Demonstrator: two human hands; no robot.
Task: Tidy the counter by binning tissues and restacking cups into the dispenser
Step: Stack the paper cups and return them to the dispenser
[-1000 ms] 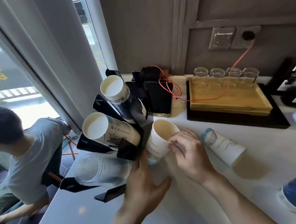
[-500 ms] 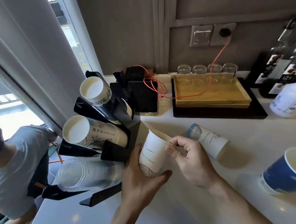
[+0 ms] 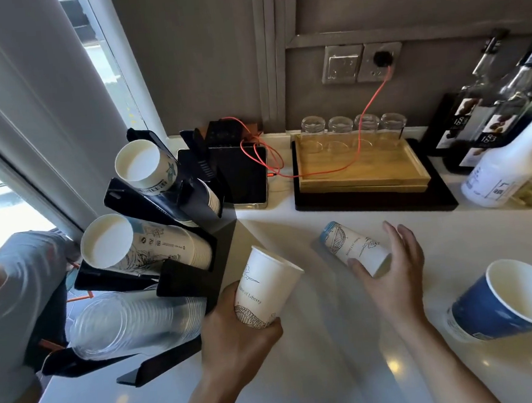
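Observation:
My left hand (image 3: 236, 338) grips a white printed paper cup (image 3: 263, 289) near its base, mouth tilted up and to the right, just right of the black cup dispenser (image 3: 199, 259). The dispenser holds two slanted stacks of paper cups (image 3: 141, 241) and a stack of clear plastic cups (image 3: 131, 321) at the bottom. My right hand (image 3: 395, 271) spreads open around a second white paper cup (image 3: 353, 247) lying on its side on the counter, thumb touching its rim end. A blue paper cup (image 3: 498, 304) lies tilted at the right.
A wooden tray (image 3: 360, 169) with several glasses stands at the back on a black base. A tablet with a red cable (image 3: 247, 174) leans behind the dispenser. Bottles (image 3: 503, 140) crowd the right rear. A seated person (image 3: 19, 297) is left of the counter edge.
My right hand let go of the upright cup and moved right to the cup lying on its side. My left hand now holds the first cup alone, slightly lower.

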